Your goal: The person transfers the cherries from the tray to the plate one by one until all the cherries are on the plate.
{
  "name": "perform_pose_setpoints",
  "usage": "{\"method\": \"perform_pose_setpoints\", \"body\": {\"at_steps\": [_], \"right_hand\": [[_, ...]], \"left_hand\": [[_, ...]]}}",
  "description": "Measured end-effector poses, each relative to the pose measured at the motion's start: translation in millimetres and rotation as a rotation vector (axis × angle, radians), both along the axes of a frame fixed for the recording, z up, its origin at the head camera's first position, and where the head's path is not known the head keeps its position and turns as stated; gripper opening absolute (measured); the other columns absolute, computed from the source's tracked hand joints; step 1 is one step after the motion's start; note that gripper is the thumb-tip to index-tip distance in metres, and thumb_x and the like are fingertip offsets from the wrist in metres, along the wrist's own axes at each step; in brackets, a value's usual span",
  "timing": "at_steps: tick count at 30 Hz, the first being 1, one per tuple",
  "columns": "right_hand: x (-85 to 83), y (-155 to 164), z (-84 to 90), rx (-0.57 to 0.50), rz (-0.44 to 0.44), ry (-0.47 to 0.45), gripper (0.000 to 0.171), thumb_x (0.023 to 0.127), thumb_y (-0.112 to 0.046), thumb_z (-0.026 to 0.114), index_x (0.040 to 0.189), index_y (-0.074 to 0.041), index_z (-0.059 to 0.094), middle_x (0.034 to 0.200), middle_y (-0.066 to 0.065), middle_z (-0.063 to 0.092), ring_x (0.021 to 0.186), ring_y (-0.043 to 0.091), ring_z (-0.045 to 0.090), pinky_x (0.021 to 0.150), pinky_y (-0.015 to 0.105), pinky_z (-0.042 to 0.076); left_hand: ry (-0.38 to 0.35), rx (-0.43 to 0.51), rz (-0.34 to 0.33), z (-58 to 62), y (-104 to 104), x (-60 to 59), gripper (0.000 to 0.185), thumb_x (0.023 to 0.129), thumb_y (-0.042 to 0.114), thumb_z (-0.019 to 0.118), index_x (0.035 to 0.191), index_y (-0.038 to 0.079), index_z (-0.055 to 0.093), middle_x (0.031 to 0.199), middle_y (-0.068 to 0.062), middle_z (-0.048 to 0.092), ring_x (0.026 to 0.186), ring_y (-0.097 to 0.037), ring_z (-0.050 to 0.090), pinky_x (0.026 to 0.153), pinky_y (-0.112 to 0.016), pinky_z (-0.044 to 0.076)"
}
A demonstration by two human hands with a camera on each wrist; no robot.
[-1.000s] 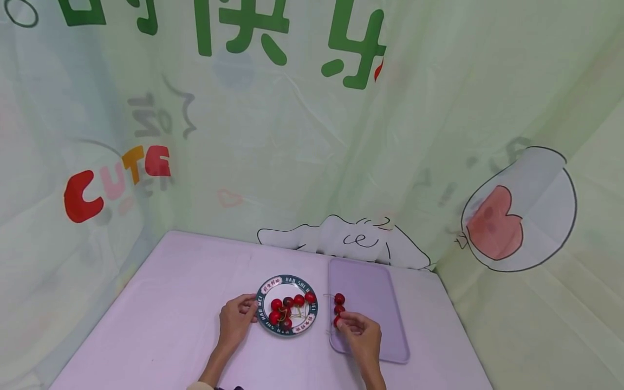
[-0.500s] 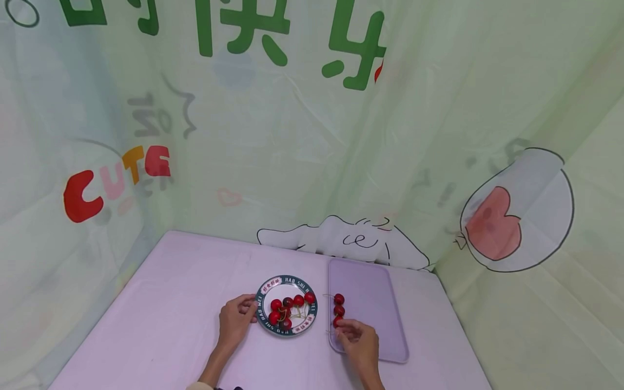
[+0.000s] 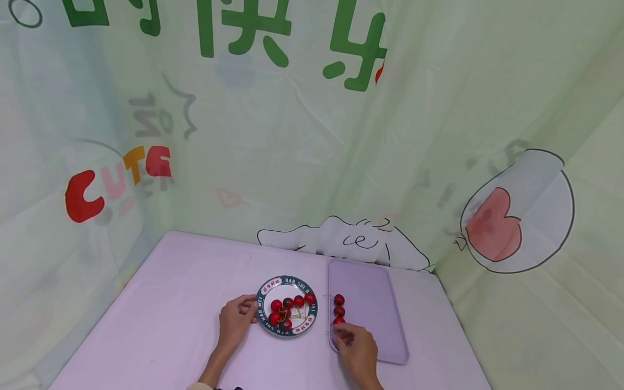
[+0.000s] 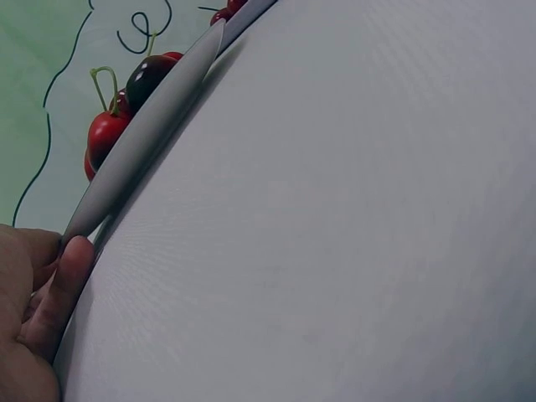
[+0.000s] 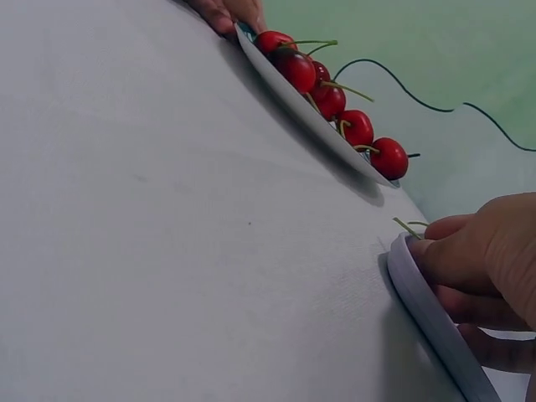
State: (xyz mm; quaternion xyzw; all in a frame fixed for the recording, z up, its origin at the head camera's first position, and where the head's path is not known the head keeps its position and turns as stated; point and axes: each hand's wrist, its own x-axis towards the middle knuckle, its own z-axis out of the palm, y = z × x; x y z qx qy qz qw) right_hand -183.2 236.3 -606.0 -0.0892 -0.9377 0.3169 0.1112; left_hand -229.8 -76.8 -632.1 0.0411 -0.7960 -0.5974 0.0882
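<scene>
My left hand pinches the left rim of a round plate with a dark green patterned border. Several red and dark red cherries with green stems lie on the plate. In the left wrist view, the left hand has the plate's edge between its fingers. My right hand is over the lower left of a lilac tray, its fingertips just below a row of three cherries. In the right wrist view, the right hand covers those cherries; only thin stems show.
The plate and tray stand side by side on a pale pinkish tablecloth. A printed curtain with letters and drawings hangs behind the table and along its sides. The tray has a low raised rim.
My right hand has drawn slightly back toward me, away from the lowest cherry, which stays in the row and shows more fully. The left hand and plate have not moved.
</scene>
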Motion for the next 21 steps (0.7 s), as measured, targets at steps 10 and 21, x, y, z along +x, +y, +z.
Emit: {"method": "perform_pose_setpoints", "body": {"at_steps": [10,21], "right_hand": [[-2.3,-1,-7.4,0.11,0.019,0.041,0.02,0.082,-0.008,0.094,0.093,-0.024,0.088,0.073,-0.013,0.071,0.067,0.002,0.057,0.063,0.024,0.043],[6.3,-7,8.8,0.1,0.018,0.108,0.017,0.08,-0.009,0.095,0.087,-0.023,0.088,0.076,-0.01,0.075,0.067,0.002,0.058,0.063,0.024,0.045]], "left_hand": [[-0.012,-0.008,0.016,-2.7,0,-2.1,0.027,0.104,0.012,0.074,0.13,0.003,0.077,0.099,-0.009,0.078,0.065,-0.008,0.071,0.067,-0.015,0.06],[-0.011,-0.001,0.006,-2.5,0,-1.7,0.027,0.105,0.011,0.074,0.131,0.004,0.077,0.099,-0.008,0.077,0.067,-0.009,0.072,0.068,-0.015,0.061]]}}
